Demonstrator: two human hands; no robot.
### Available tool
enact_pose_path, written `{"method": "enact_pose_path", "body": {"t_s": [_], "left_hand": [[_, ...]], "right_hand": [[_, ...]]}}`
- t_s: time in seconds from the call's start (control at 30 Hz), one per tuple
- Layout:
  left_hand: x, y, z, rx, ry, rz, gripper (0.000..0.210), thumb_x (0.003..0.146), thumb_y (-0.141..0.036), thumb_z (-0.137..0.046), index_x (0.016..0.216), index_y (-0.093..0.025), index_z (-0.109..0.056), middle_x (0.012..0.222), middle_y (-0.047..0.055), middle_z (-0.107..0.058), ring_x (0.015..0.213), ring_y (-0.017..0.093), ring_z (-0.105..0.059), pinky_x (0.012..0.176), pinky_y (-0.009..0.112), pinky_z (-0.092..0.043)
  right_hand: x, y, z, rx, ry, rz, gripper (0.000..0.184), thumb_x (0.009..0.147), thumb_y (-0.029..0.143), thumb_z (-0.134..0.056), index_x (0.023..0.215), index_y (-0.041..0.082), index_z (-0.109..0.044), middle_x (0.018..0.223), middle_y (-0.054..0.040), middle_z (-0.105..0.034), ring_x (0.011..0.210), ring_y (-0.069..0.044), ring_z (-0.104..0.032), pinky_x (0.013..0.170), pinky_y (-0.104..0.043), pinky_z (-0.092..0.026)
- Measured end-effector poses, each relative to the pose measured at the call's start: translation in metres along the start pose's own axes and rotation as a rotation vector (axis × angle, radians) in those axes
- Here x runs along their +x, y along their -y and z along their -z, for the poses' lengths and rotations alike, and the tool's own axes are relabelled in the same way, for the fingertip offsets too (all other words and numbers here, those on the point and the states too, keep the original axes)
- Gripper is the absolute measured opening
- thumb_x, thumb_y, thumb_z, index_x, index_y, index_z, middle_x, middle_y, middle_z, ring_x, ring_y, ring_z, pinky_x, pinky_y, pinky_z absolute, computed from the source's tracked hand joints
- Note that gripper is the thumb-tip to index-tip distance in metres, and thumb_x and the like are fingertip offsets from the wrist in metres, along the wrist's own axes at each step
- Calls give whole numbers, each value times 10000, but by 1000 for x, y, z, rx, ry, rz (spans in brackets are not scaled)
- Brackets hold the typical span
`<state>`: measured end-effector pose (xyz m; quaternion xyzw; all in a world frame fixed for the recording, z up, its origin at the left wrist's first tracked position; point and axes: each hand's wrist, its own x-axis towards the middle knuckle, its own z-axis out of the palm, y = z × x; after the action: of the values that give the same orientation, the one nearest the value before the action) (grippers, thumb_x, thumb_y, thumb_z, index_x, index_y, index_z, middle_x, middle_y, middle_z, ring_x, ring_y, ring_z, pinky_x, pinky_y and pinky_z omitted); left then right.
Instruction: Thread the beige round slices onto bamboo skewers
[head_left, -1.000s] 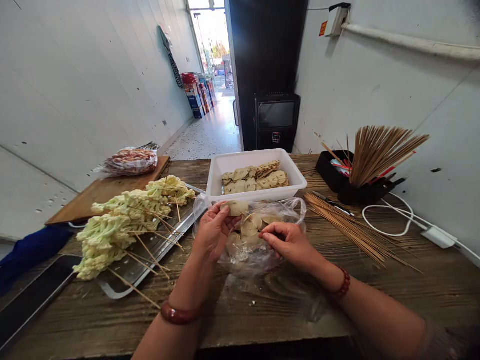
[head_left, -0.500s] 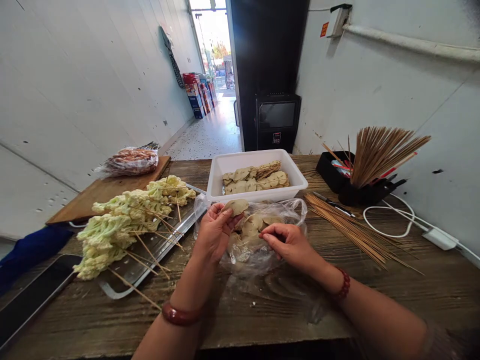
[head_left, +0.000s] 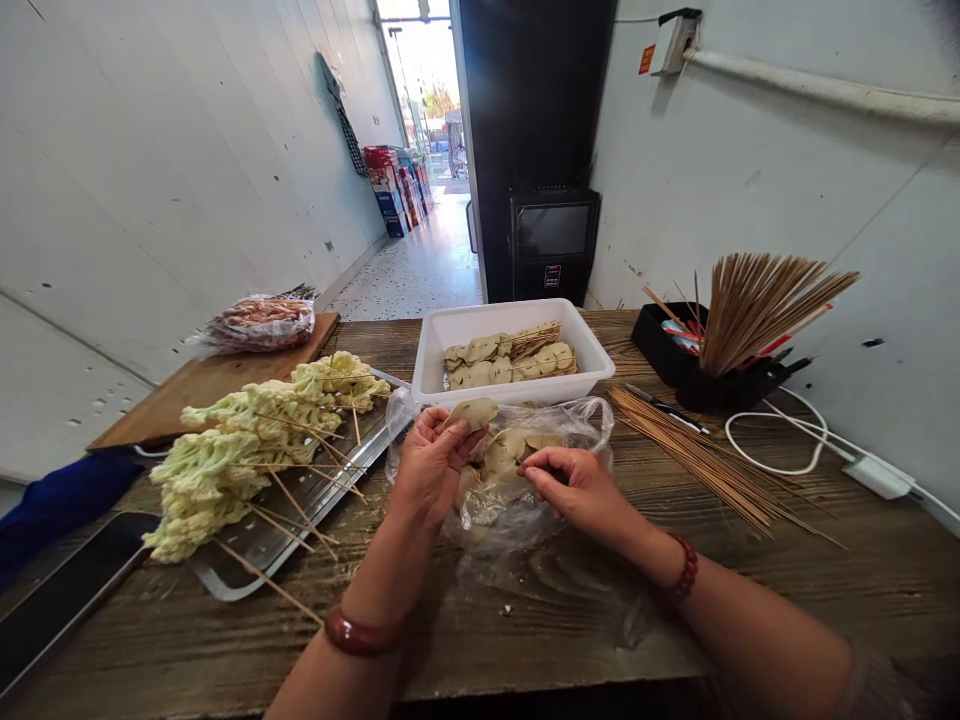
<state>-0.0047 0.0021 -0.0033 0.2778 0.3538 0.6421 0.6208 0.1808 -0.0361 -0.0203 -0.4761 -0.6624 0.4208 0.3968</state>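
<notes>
Head view: pinching a thin, round, pale slice point(head_left: 474, 410), perhaps of potato, between thumb and fingers of the left hand point(head_left: 429, 465), just above a clear plastic bag point(head_left: 597, 412). Possibly layered with others; cannot tell. Pressing thumb and forefinger of the right hand point(head_left: 574, 490) together, close to the bagged slices point(head_left: 504, 450); cannot make out for certain anything between the tips. Judging by looks, probably light, slightly bendable, perhaps moist and slippery, and likely to split if folded or squeezed hard. Best taken softly by the flat faces near the edge, leaving the middle free.

Inside the bag, can see more slices, loose and overlapping. Just behind, in a white plastic tub point(head_left: 596, 358), can see skewered slices point(head_left: 480, 373) laid in rows. To the left, on a metal tray point(head_left: 377, 447), find skewered cauliflower point(head_left: 247, 430), with sticks toward the right. To the right, in a black holder point(head_left: 697, 388), find a thick bundle of bamboo skewers point(head_left: 750, 310); nearer, on the wooden surface point(head_left: 825, 610), loose skewers point(head_left: 690, 460).
</notes>
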Motion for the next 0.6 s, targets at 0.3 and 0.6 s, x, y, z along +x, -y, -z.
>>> {"method": "enact_pose_path", "body": {"t_s": [0.3,0.6], "left_hand": [[-1,5,-2,60,-9,-90,401,578,-152,-869,791,-184,-531,760,-17,-714,805,172,-712,807,324,-568],[-4,10,-9,131,-46,-146,395,573,-199,-884,773,-186,-544,710,-33,-689,727,136,-692,744,264,-573]], "right_hand": [[0,0,-1,16,-2,-12,170,839,226,-565,808,153,-715,582,7,-600,452,-92,-476,420,-195,-355],[-1,1,-5,15,-9,-47,178,850,220,-558,792,144,-708,567,11,-605,441,-90,-473,437,-202,-368]]}}
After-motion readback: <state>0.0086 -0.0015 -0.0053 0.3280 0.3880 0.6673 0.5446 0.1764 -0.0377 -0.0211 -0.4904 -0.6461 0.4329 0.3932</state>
